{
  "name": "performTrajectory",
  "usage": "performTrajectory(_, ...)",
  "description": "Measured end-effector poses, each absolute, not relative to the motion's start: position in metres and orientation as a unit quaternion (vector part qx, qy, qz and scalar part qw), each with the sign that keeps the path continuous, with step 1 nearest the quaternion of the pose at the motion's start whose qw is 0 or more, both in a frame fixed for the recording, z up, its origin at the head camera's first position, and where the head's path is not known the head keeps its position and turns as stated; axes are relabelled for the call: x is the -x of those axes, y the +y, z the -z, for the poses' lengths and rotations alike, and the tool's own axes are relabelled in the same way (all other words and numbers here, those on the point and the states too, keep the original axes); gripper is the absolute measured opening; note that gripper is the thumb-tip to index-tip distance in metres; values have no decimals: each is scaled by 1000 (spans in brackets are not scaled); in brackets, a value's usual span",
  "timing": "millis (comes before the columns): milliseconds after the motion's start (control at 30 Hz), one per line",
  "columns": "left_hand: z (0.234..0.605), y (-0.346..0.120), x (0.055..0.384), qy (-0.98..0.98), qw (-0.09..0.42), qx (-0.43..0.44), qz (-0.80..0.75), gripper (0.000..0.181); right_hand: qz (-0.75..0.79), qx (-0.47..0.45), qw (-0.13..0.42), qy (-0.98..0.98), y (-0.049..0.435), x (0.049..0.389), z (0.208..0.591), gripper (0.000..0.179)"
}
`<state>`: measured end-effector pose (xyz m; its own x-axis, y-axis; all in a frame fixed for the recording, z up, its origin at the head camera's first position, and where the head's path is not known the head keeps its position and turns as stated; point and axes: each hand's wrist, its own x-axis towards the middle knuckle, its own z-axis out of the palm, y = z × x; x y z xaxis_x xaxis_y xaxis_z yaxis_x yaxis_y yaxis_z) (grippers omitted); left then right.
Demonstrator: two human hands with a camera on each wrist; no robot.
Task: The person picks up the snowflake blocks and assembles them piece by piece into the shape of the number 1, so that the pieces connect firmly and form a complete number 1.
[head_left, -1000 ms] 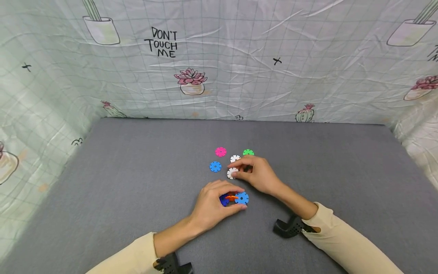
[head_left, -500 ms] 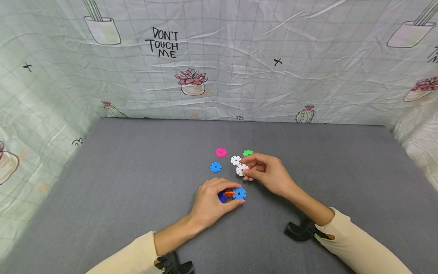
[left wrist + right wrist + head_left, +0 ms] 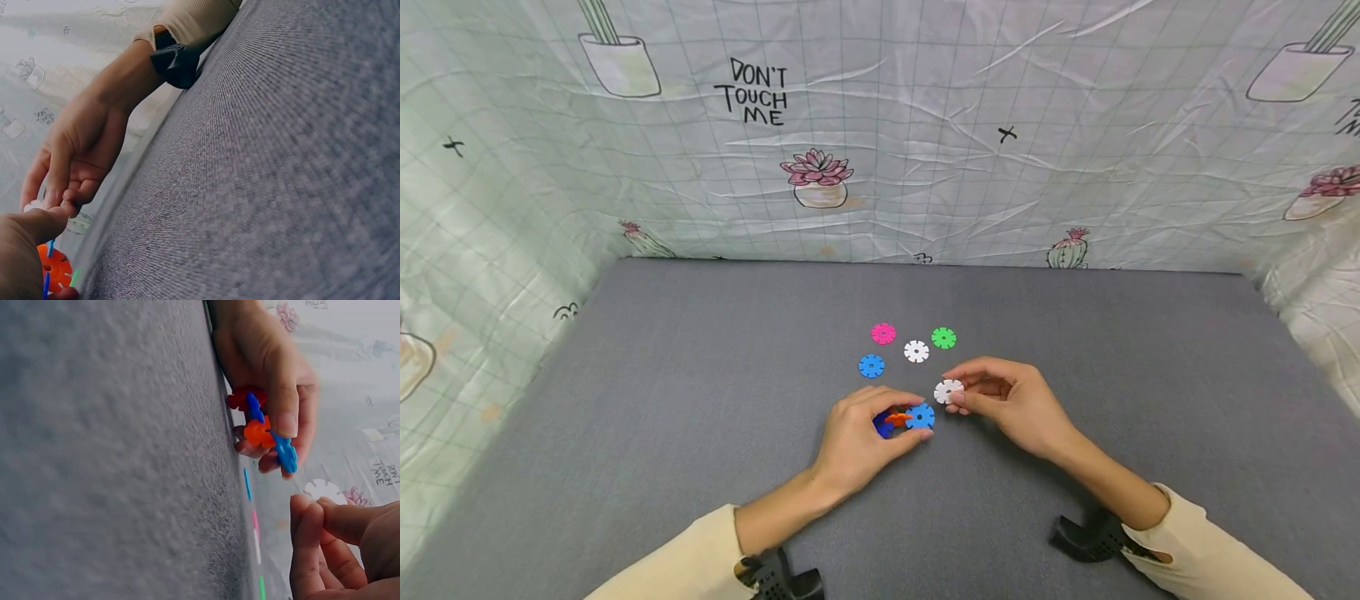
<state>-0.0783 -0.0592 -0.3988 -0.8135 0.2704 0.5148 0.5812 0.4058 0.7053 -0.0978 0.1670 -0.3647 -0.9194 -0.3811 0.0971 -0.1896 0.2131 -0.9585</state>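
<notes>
My left hand (image 3: 857,433) grips a chain of notched plastic discs joined slot to slot. A light blue disc (image 3: 920,417) stands at its right end, then an orange disc (image 3: 258,432), a dark blue disc (image 3: 883,425) and a red disc (image 3: 247,398) deeper in the palm. Between thumb and fingers my right hand (image 3: 1018,408) pinches a white notched disc (image 3: 947,392). That disc is just right of the light blue one, with a small gap between them in the right wrist view. The left thumb hides part of the chain in the left wrist view.
Beyond the hands, loose discs lie flat on the grey table (image 3: 737,350): a pink disc (image 3: 883,333), a blue disc (image 3: 872,366), a white disc (image 3: 916,351) and a green disc (image 3: 943,337). A printed cloth (image 3: 925,192) hangs behind the table.
My right hand has drawn the white disc away from the loose ones, rightward and then nearer to me. The left hand with its chain has shifted slightly up and left.
</notes>
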Motion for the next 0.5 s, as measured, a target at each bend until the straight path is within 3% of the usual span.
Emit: performTrajectory(500,398,-61,78,-821,151,244,494,32,616,180,99,760,168,87,373,21)
